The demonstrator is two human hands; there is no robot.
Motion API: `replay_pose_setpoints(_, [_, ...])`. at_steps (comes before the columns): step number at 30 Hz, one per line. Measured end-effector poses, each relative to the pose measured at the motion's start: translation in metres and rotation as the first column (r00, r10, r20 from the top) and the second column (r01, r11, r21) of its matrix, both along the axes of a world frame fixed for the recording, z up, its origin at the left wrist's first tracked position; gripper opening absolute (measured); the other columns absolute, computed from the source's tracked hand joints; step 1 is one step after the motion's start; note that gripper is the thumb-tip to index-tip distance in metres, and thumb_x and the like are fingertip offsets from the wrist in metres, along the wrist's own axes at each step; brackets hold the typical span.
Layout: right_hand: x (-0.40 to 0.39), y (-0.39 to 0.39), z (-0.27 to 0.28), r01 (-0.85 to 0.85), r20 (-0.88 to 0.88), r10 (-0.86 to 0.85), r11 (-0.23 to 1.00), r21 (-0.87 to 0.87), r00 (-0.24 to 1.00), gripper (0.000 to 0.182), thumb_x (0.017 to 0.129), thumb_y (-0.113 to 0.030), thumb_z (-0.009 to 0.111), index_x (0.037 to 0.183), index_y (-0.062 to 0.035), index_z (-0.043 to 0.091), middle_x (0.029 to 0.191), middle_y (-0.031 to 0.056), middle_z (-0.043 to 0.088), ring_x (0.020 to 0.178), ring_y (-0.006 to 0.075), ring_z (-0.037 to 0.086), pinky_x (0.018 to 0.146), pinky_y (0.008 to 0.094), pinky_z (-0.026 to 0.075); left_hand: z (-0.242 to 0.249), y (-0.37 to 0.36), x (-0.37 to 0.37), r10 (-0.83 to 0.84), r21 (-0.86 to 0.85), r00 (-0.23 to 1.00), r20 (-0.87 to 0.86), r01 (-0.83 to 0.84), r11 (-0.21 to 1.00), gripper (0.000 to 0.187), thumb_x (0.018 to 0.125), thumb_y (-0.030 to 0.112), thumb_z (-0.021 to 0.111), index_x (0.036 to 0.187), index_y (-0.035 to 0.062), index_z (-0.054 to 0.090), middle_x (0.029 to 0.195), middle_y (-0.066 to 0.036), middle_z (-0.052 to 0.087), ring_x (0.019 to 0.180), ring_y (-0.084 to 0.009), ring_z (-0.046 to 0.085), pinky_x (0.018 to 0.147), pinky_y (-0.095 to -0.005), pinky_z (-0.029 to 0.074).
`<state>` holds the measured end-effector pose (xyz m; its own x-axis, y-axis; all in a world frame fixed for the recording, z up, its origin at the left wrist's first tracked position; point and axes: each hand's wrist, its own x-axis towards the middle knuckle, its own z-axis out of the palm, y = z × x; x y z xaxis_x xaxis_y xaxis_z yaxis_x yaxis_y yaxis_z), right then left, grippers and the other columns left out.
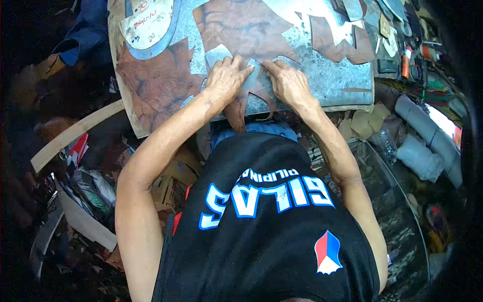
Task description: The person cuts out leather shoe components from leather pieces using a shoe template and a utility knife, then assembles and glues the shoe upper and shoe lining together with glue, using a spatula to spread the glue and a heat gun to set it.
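Observation:
A large brown piece of leather point(241, 25) lies on the metal-topped table, with a narrow, cut-out lower part hanging toward my body. My left hand point(225, 79) presses down on it, fingers bent and slightly apart, thumb reaching right. Under those fingers, a flat grey piece point(218, 52) shows at the edge. My right hand point(289, 83) rests just to the right, index finger pointing left and the other fingers curled in together. Whatever may be in its grip is hidden, so I cannot tell what it holds. A small gap separates the two hands.
Another brown leather piece point(156, 75) covers the table's left side, below a marked white pattern point(147, 25). A notched leather offcut point(342, 43) lies at the right on the metal tabletop point(332, 83). Rolled grey sheets point(427, 131) and scraps crowd the right; a curved strip point(75, 133) juts out left.

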<state>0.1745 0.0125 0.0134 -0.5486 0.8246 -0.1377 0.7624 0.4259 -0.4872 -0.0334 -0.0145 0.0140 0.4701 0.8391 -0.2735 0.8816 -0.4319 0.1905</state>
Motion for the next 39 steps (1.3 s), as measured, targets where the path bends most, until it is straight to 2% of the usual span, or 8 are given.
replay_pose_setpoints(5, [0.0,-0.004,0.006,0.047,0.035,-0.044,0.996,-0.075,0.998,0.029,0.093,-0.016,0.053,0.119,-0.0086,0.062,0.107,0.0155,0.066,0.091,0.0389,0.065,0.074,0.0476,0.053,0.0,0.002,0.0,0.001,-0.011,1.0,-0.018,-0.001,1.0,0.049,0.085,0.007,0.055,0.132,0.0196,0.06,0.114,-0.013,0.052,0.1,-0.0283,0.057,0.086,-0.0407,0.05])
replay_pose_setpoints(14, [-0.004,-0.027,-0.002,0.203,-0.07,-0.213,0.97,-0.131,0.975,0.029,0.092,-0.016,0.054,0.117,-0.0023,0.063,0.125,0.0193,0.061,0.104,0.0404,0.062,0.086,0.0466,0.053,-0.002,0.003,-0.002,-0.04,0.018,0.999,0.007,0.04,0.999,0.047,0.086,0.009,0.052,0.131,0.0183,0.06,0.109,-0.014,0.053,0.096,-0.0292,0.058,0.083,-0.0414,0.051])
replay_pose_setpoints(18, [-0.017,-0.042,-0.005,0.277,-0.114,-0.281,0.959,-0.055,0.953,0.026,0.09,-0.015,0.054,0.111,-0.0006,0.06,0.126,0.0255,0.058,0.096,0.0448,0.064,0.083,0.0508,0.054,-0.005,0.007,-0.004,-0.099,0.042,0.995,0.006,0.098,0.994,0.046,0.086,0.01,0.053,0.131,0.017,0.059,0.108,-0.015,0.053,0.095,-0.03,0.06,0.079,-0.0412,0.053])
replay_pose_setpoints(24, [-0.044,-0.057,0.008,0.472,-0.072,-0.481,0.874,-0.113,0.874,0.027,0.091,-0.014,0.055,0.113,0.0016,0.062,0.12,0.027,0.06,0.105,0.0441,0.06,0.089,0.0473,0.05,-0.01,0.014,-0.007,-0.172,0.018,0.985,-0.004,0.173,0.985,0.044,0.087,0.009,0.053,0.13,0.0156,0.059,0.107,-0.016,0.054,0.094,-0.0324,0.061,0.077,-0.0409,0.055])
replay_pose_setpoints(29, [-0.064,-0.06,0.02,0.569,0.002,-0.574,0.811,-0.133,0.819,0.021,0.092,-0.014,0.056,0.102,0.0038,0.06,0.098,0.028,0.061,0.093,0.0475,0.06,0.081,0.0509,0.049,-0.013,0.017,-0.008,-0.211,0.004,0.977,0.01,0.211,0.977,0.041,0.088,0.01,0.053,0.129,0.013,0.059,0.107,-0.017,0.054,0.096,-0.0331,0.061,0.078,-0.0404,0.055])
replay_pose_setpoints(33, [-0.079,-0.072,0.013,0.608,-0.007,-0.609,0.792,-0.053,0.793,0.017,0.092,-0.015,0.054,0.098,0.0012,0.058,0.092,0.0271,0.059,0.084,0.0496,0.061,0.073,0.0548,0.051,-0.018,0.018,-0.008,-0.217,0.037,0.976,-0.001,0.217,0.975,0.036,0.089,0.012,0.054,0.124,0.0111,0.061,0.106,-0.017,0.055,0.097,-0.0334,0.062,0.079,-0.04,0.056])
replay_pose_setpoints(35, [-0.086,-0.08,0.017,0.66,0.008,-0.662,0.746,-0.09,0.75,0.026,0.091,-0.014,0.056,0.11,0.0037,0.061,0.095,0.0289,0.061,0.091,0.0468,0.06,0.082,0.0495,0.049,-0.02,0.018,-0.008,-0.231,0.048,0.973,0.005,0.231,0.972,0.033,0.09,0.013,0.054,0.122,0.0105,0.062,0.106,-0.017,0.056,0.097,-0.0336,0.062,0.078,-0.04,0.056])
replay_pose_setpoints(39, [-0.093,-0.097,0.014,0.684,-0.013,-0.686,0.726,-0.079,0.727,0.028,0.091,-0.013,0.055,0.112,0.004,0.062,0.095,0.0291,0.062,0.093,0.0454,0.06,0.084,0.0486,0.048,-0.026,0.02,-0.008,-0.254,0.067,0.967,0.005,0.253,0.965,0.029,0.091,0.014,0.053,0.118,0.0089,0.063,0.105,-0.018,0.056,0.095,-0.034,0.063,0.075,-0.0403,0.057])
